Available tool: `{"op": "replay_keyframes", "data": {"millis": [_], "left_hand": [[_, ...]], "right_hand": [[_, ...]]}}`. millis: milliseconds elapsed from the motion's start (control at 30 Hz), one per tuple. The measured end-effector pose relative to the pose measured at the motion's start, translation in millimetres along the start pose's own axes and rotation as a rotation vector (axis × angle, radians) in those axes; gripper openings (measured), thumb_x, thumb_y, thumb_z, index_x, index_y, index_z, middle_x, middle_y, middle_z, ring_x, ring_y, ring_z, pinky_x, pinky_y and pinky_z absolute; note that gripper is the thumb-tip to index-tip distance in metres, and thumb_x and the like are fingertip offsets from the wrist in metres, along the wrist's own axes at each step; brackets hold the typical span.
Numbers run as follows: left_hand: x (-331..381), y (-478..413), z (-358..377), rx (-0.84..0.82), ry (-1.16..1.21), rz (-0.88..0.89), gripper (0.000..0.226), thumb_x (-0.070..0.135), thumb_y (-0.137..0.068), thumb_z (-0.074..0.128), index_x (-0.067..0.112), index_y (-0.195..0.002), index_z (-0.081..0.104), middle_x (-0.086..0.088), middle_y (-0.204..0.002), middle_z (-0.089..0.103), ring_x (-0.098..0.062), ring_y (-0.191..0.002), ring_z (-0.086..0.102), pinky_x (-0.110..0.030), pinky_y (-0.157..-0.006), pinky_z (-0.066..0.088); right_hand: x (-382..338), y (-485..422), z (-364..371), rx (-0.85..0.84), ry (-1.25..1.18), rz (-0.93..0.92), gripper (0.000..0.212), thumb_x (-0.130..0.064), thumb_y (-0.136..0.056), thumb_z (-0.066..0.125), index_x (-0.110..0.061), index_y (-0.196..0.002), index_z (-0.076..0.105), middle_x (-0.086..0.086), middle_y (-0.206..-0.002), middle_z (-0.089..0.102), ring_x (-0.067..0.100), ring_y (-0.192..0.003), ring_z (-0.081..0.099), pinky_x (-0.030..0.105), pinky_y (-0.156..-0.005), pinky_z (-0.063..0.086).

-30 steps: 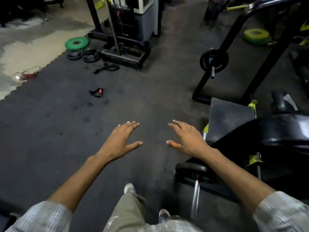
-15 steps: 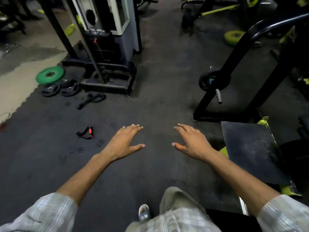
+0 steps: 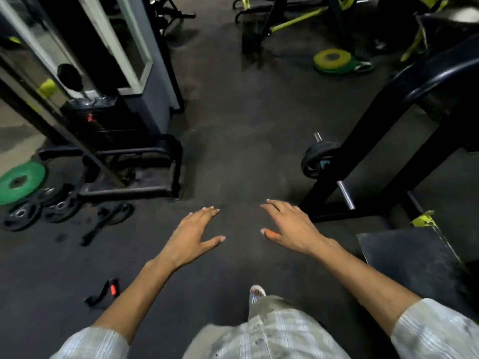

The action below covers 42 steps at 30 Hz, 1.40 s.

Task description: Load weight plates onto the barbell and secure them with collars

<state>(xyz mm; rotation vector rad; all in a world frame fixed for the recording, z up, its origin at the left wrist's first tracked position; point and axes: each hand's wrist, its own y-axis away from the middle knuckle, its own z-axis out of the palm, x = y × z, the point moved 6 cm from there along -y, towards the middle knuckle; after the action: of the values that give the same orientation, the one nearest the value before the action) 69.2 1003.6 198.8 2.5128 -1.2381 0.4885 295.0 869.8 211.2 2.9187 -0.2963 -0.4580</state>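
Both hands empty, palms down, fingers spread over the dark floor (image 3: pixel 233 151): left hand (image 3: pixel 193 233), right hand (image 3: pixel 291 228). Green weight plate (image 3: pixel 19 182) lies far left beside small black plates (image 3: pixel 39 207). Black plate (image 3: pixel 317 158) sits on a rack peg right. Yellow-green plates (image 3: pixel 334 60) lie far back.

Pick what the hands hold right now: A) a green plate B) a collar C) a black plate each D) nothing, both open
D: the left hand and right hand are both spread, palms down, over bare floor; the green plate lies on the floor far to the left.
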Motion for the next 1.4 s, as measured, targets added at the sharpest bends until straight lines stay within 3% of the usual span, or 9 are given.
{"op": "replay_keyframes", "data": {"millis": [333,467,633,800,1033,1267,1400], "left_hand": [[-70,-262,-37,-0.098,0.046,0.149,0.104,0.094,-0.077,0.031,0.025,-0.155,0.039,0.002,-0.162,0.042,-0.016,-0.153,0.033,-0.042,-0.125,0.025],[-89,-389,-51,-0.161,0.005,0.267,0.095,0.083,-0.081,0.044,0.024,-0.156,0.038,0.000,-0.163,0.041,-0.018,-0.153,0.033,-0.044,-0.126,0.025],[-83,-526,-80,-0.318,-0.062,0.448,0.094,0.080,-0.081,0.043,0.023,-0.157,0.037,-0.001,-0.164,0.039,-0.017,-0.154,0.031,-0.042,-0.126,0.023],[-46,-655,-92,-0.424,-0.126,0.632,0.094,0.081,-0.082,0.041,0.026,-0.158,0.034,0.002,-0.166,0.035,-0.015,-0.155,0.027,-0.040,-0.127,0.020],[42,-818,-44,-0.575,-0.212,0.856,0.098,0.082,-0.080,0.037,0.024,-0.158,0.034,0.000,-0.166,0.034,-0.018,-0.155,0.027,-0.040,-0.126,0.019],[154,-913,-6,-0.713,-0.292,1.094,0.098,0.081,-0.080,0.035,0.022,-0.159,0.034,-0.001,-0.166,0.035,-0.017,-0.155,0.027,-0.040,-0.126,0.019],[222,-953,32,-0.826,-0.349,1.281,0.096,0.079,-0.081,0.037,0.022,-0.158,0.034,-0.001,-0.166,0.034,-0.017,-0.155,0.027,-0.039,-0.127,0.018]], "right_hand": [[84,-201,-51,-0.024,0.036,0.122,0.073,-0.057,-0.096,0.057,-0.019,-0.154,0.039,0.006,-0.165,0.036,0.029,-0.149,0.040,0.045,-0.117,0.037],[120,-286,-67,0.019,0.024,0.214,0.074,-0.058,-0.096,0.058,-0.018,-0.155,0.039,0.008,-0.166,0.036,0.030,-0.151,0.036,0.046,-0.121,0.034],[163,-360,-105,0.054,-0.063,0.397,0.077,-0.059,-0.093,0.058,-0.019,-0.156,0.038,0.008,-0.166,0.035,0.031,-0.152,0.035,0.046,-0.121,0.033],[226,-402,-129,0.104,-0.148,0.598,0.078,-0.063,-0.092,0.057,-0.020,-0.155,0.038,0.008,-0.165,0.036,0.031,-0.150,0.037,0.046,-0.120,0.035],[343,-438,-147,0.178,-0.255,0.856,0.074,-0.057,-0.092,0.060,-0.017,-0.152,0.043,0.010,-0.162,0.040,0.032,-0.147,0.041,0.046,-0.117,0.039],[428,-443,-176,0.222,-0.349,1.082,0.071,-0.053,-0.094,0.061,-0.017,-0.152,0.043,0.009,-0.162,0.041,0.031,-0.145,0.043,0.045,-0.114,0.040],[465,-429,-181,0.328,-0.439,1.290,0.070,-0.052,-0.093,0.061,-0.017,-0.152,0.045,0.009,-0.161,0.042,0.031,-0.145,0.044,0.044,-0.114,0.040]]}}
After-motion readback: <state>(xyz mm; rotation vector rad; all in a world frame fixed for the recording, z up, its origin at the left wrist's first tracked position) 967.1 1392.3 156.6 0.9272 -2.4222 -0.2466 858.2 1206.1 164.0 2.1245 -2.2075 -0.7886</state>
